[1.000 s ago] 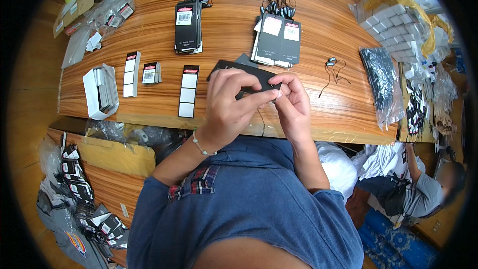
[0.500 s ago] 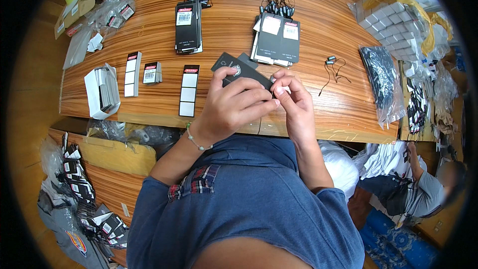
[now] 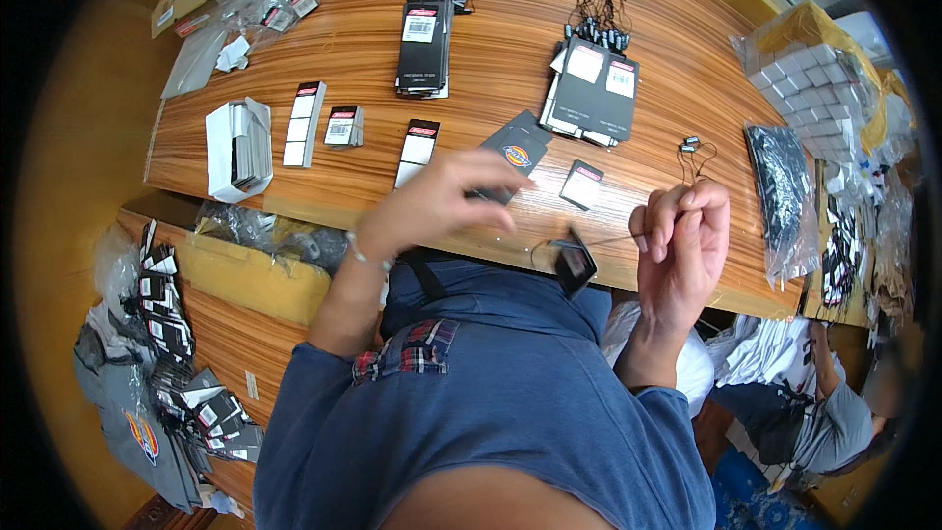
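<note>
In the head view, the two hands have drawn apart since half a second ago, when both were at one black tag above the surface (image 3: 510,59); the right hand (image 3: 682,240) is now farther to the right, and the left hand (image 3: 437,206) is clear of it. The right hand's fingers are pinched together on a thin dark cord (image 3: 620,238), which runs leftward to a small black hang tag (image 3: 576,269) at the front edge, close to the person's waist; whether that tag hangs free or touches the edge, I cannot tell. The left hand is blurred, its fingers apart with a gap at the thumb, near a dark tag with an oval emblem (image 3: 517,149) that lies on the surface. Just to the right of that lies a small white-labelled card (image 3: 582,185). Farther back are a stack of black barcode tags (image 3: 423,51) and a wider fanned pile of black tags (image 3: 601,88), both with dark cords at the top. Label strips (image 3: 304,125), a small stack of labels (image 3: 343,126) and a white box of cards (image 3: 218,152) stand to the left; a loose toggle cord (image 3: 692,143) and a clear plastic bag (image 3: 780,196) lie to the right.
</note>
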A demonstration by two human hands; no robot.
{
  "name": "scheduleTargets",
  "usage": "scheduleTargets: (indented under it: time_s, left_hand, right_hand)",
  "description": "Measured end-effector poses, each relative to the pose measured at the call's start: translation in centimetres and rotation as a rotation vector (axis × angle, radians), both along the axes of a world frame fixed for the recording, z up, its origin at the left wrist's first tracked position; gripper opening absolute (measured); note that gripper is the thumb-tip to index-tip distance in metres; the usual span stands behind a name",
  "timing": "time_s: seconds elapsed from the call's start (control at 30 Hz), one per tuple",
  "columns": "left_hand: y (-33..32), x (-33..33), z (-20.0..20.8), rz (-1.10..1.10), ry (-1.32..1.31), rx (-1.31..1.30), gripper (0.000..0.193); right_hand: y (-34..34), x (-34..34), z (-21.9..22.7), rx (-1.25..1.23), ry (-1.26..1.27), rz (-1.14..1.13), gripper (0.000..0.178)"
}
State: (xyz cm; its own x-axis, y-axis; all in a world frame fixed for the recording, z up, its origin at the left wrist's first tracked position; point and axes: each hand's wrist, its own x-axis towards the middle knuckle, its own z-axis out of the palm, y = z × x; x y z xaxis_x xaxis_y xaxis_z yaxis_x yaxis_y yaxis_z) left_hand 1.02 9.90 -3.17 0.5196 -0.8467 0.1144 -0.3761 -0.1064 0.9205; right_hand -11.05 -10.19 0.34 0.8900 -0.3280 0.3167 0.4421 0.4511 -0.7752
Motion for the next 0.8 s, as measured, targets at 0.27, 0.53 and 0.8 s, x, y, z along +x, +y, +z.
scheduleTargets:
  time_s: [0.27, 0.53, 0.8]
  left_hand:
    - [4.7, 3.9, -0.3, 0.459, -0.667, 0.739, 0.046]
    - [4.7, 3.6, -0.6, 0.479, -0.803, 0.603, 0.049]
    - [2.0, -1.0, 2.2, 0.515, 0.2, -0.103, 0.025]
  right_hand:
    - [-0.8, -3.1, 0.4, -0.166, 0.248, 0.065, 0.014]
    - [-1.1, -2.7, 0.5, -0.215, 0.194, 0.035, 0.013]
    - [1.4, -1.3, -0.2, -0.385, 0.294, -0.075, 0.017]
